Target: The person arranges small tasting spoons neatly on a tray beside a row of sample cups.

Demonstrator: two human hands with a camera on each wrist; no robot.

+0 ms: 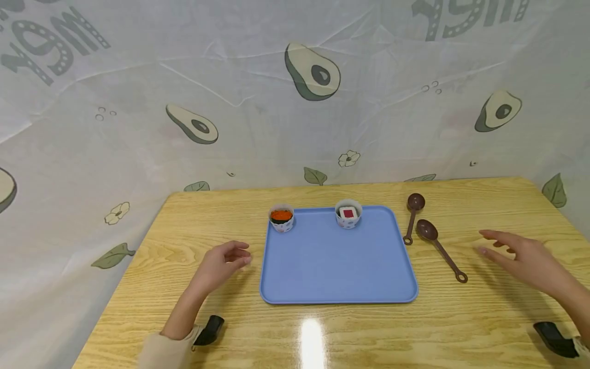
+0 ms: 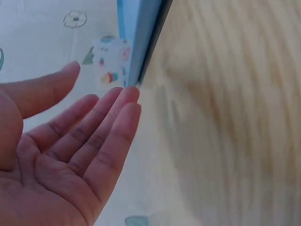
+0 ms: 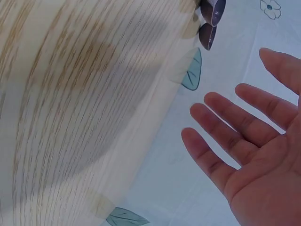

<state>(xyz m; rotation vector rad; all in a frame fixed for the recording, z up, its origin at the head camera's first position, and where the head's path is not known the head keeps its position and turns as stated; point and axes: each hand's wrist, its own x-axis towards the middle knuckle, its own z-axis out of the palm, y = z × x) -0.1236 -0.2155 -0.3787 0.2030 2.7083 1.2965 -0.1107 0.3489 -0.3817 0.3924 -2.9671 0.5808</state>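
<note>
Fingers (image 2: 113, 155) are hanging relaxed and empty on left hand (image 1: 220, 265), beside the blue, rectangular, plastic-looking tray (image 1: 338, 266), and on right hand (image 1: 530, 260), near the larger dark-brown, plastic-looking spoon (image 1: 427, 230), whose long handle (image 1: 451, 263) is pointing nearside, perhaps for easy grasping.

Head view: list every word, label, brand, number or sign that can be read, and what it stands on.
Patterned cloth, upper left: large grey lettering, roughly "Y9m"; reading uncertain, more cut off above.
Patterned cloth, upper right: similar grey lettering, cut off; not surely readable.
Left cup and right cup: printed marks too small to read.
</note>
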